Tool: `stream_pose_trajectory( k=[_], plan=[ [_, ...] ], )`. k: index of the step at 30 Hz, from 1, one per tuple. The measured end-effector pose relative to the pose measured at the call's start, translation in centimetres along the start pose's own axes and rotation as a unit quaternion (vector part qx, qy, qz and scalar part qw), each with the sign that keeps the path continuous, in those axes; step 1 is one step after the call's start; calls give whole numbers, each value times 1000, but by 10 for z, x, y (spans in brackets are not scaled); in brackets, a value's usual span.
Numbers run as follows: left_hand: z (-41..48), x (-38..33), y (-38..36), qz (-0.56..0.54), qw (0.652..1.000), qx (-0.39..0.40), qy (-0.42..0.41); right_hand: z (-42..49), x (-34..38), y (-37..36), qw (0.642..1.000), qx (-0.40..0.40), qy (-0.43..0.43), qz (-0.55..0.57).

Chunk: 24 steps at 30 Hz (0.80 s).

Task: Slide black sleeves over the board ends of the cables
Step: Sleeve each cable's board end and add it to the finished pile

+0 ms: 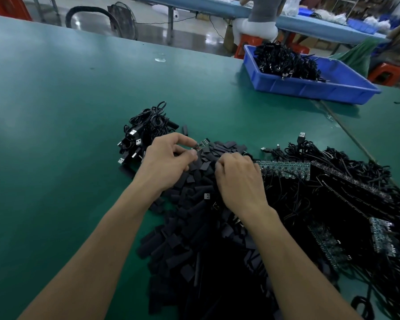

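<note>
My left hand [169, 158] pinches a cable near its small green board end [202, 144], which sticks out to the right of my fingertips with no sleeve on it. My right hand [238, 179] lies knuckles up on the heap of loose black sleeves [194, 218], its fingers curled down into the heap; what they hold is hidden. To the right lie several cables still joined to strips of green boards [284, 167]. A bundle of USB cables [146, 132] sits just beyond my left hand.
A blue bin [310, 86] with black cables stands at the far right of the green table [56, 112]. Tangled cables [346, 181] spread along the right edge. A person sits at another bench behind, and a fan stands on the floor.
</note>
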<state>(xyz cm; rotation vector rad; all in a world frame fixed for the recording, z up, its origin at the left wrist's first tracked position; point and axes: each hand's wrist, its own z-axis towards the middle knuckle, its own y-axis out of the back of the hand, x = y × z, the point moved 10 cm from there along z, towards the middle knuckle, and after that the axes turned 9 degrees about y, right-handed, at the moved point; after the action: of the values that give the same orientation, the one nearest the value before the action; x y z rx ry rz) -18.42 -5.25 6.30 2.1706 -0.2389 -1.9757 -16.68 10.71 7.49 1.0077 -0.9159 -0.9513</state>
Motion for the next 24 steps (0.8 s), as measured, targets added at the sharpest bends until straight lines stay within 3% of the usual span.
stream_pose_trajectory(
  k=[3,6,24],
  plan=[
    [0,0,-2,10,1000,1,2,-2,-16,1,976,-13,-48,211],
    [-1,-1,-7,28,999,19,2,-7,-19,8,955,-21,-33,295],
    [-6,-8,-17,14,998,65,5,-18,-38,35,925,-149,-21,349]
  ],
)
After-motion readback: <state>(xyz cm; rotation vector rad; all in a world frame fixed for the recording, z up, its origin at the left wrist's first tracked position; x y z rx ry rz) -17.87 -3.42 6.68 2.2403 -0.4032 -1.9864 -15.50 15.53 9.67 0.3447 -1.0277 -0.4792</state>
